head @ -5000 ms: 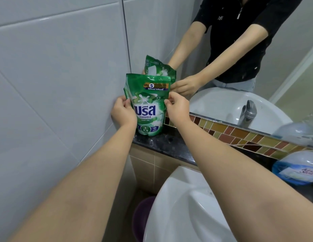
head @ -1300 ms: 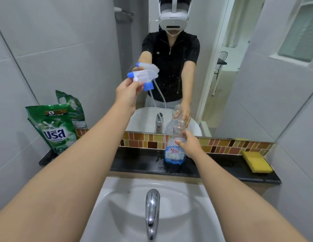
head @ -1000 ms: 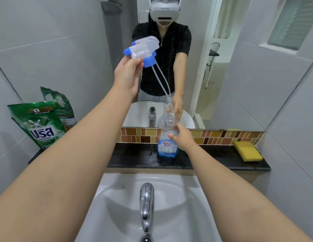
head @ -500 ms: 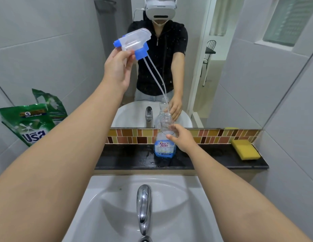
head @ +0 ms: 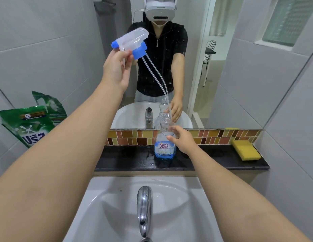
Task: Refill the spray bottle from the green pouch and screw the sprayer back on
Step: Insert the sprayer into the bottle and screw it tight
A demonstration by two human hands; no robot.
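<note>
Bare forearms (head: 52, 172), no sleeves, no rings, no watch

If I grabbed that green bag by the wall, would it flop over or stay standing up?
The green bag would probably flop some: it looks like soft plastic, its top is crumpled and it leans on the wall. It seems puffy, so likely still holds liquid and would feel squishy and a bit heavy. The shiny skin might be slippery, so use two hands.

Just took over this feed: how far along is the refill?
Done: the sprayer is unscrewed and lifted clear in the left hand, though its tube tip seems to be at the bottle's mouth. In hand: the right hand steadies the spray bottle on the ledge. Left: the green pouch stands untouched against the wall, so pouring and screwing back on remain.
</note>
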